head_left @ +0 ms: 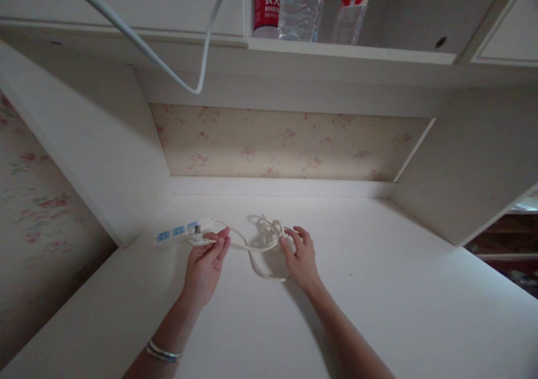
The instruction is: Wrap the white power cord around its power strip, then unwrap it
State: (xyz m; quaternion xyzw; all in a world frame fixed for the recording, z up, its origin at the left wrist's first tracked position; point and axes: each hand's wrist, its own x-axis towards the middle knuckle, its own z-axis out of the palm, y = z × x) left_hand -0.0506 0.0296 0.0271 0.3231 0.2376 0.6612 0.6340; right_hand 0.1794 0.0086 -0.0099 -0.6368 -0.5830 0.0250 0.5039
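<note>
Close to the camera, a white cable (143,45) hangs across the upper left and makes a sharp bend at its lowest part. Below it, the left arm (168,331), with a silver bracelet (163,354) near the wrist, rises from the bottom edge and leans to the right. The right arm (342,328) comes from the lower right and slants toward the middle, so both hands are over the white counter (378,312).

At the left hand (204,264), a white plug (196,237) lies just beyond the bent fingers, beside a power strip (179,231) with blue sockets. The thumb and fingers are closed on the thin cord (252,249), right behind this plug, and the cord runs to the right.

By the right hand (303,258), a loose coil of cord (267,230) lies on the counter, to the left of the fingertips. Its fingers are curved and partly spread around a white piece (290,243), which they mostly hide; I cannot tell if they grasp it firmly or only touch it. Bottles (299,9) stand on the shelf (357,55) above.
</note>
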